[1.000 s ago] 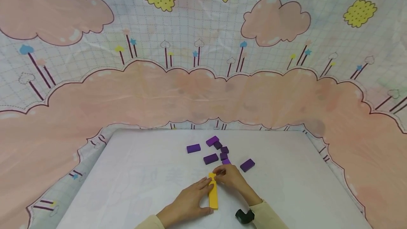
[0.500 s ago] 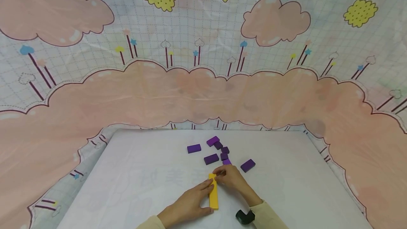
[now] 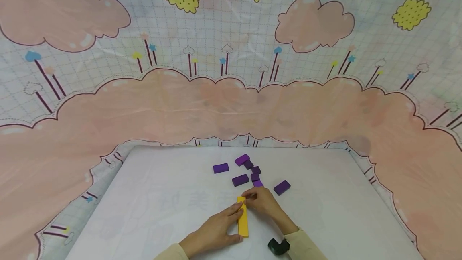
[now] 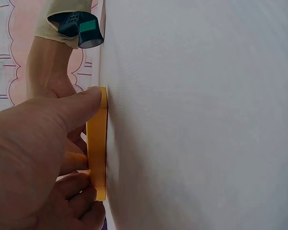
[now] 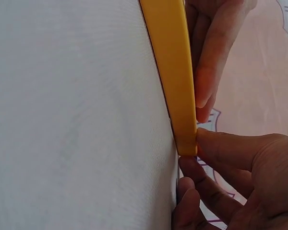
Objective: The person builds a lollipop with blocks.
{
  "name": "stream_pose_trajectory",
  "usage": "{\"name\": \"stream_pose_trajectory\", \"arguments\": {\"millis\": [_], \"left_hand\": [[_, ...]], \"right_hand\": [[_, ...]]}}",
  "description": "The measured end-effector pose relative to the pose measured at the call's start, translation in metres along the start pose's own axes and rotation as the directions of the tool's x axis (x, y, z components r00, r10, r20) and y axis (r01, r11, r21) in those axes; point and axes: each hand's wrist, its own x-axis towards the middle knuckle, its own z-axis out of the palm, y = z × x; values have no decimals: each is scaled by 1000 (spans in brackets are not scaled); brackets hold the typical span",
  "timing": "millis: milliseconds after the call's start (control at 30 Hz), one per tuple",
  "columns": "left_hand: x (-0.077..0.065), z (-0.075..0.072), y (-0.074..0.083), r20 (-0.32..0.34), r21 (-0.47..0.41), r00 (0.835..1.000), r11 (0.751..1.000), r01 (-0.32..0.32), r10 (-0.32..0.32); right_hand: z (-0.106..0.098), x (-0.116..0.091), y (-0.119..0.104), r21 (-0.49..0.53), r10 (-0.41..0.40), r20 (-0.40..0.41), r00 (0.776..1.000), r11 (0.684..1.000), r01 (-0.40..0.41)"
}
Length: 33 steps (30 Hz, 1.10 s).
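Observation:
A narrow row of yellow blocks (image 3: 243,226) lies on the white table in the head view, running away from the person. In the left wrist view, seams show near both ends of the yellow row (image 4: 98,143). My left hand (image 3: 216,228) holds the row from the left, thumb at the near end and fingertips on the top towards the far end. At that far end my right hand (image 3: 265,204) pinches the last yellow block between thumb and index finger. In the right wrist view, the right thumb (image 5: 235,143) rests on its top edge, with a fingertip against the end face.
Several purple blocks (image 3: 240,180) lie scattered beyond the hands, some touching. One purple block (image 3: 282,187) sits apart to the right. A dark green curved piece (image 3: 278,246) is beside the right sleeve. The white table (image 3: 144,196) ends at a patterned cloth (image 3: 216,107).
The far yellow block, earlier with a visible seam and slightly offset, now sits in line with the rest of the row. Both hands stay almost in place.

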Motion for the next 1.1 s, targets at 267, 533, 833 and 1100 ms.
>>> {"name": "stream_pose_trajectory", "arguments": {"millis": [267,533,833,1100], "left_hand": [[0,-2,1,-8,14,1000,1000,-8,8],[-1,-3,-1,-35,14,999,1000,-25,26],[1,1,-3,-67,28,997,999,-38,40],[-1,5,-8,-78,42,995,997,-60,63]], "right_hand": [[-1,0,1,3,4,2,1000,1000,-4],[-6,0,-2,15,43,20,999,999,-44],[-26,-4,-5,58,69,-59,996,996,-65],[-43,-10,-7,56,79,-135,988,996,-72]]}}
